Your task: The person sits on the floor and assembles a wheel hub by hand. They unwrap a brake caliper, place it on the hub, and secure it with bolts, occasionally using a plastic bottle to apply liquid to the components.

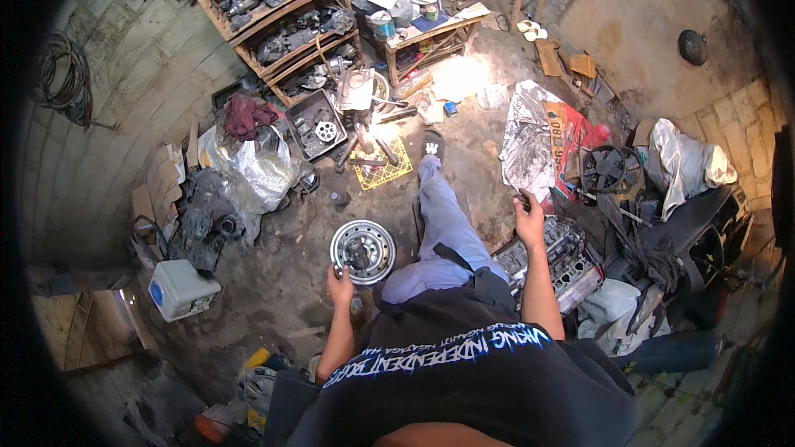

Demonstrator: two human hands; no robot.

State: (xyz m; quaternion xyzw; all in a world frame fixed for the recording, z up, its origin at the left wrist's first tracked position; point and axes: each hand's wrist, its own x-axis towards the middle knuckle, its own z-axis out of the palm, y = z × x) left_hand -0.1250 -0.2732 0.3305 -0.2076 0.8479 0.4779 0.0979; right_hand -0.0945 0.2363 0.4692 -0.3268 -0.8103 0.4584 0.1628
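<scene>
My left hand (339,284) is closed at the near left edge of a silver steel wheel rim (383,250) on the floor; a small dark thing shows at the fingertips, too small to name. In the middle of the rim sits a dark, greasy metal part (356,255). My right hand (528,217) is raised on the right, its fingers closed round a small dark piece that I cannot make out. Below that hand lies a metal engine block (570,269), partly behind my right forearm.
Ahead are a yellow plastic crate (396,167) with tools and a black tray (300,128) of metal parts. A wooden shelf (277,74) holds several machine parts. A white jug (184,290) stands left. A dirty printed sheet (530,132) and a black fan (611,170) lie right.
</scene>
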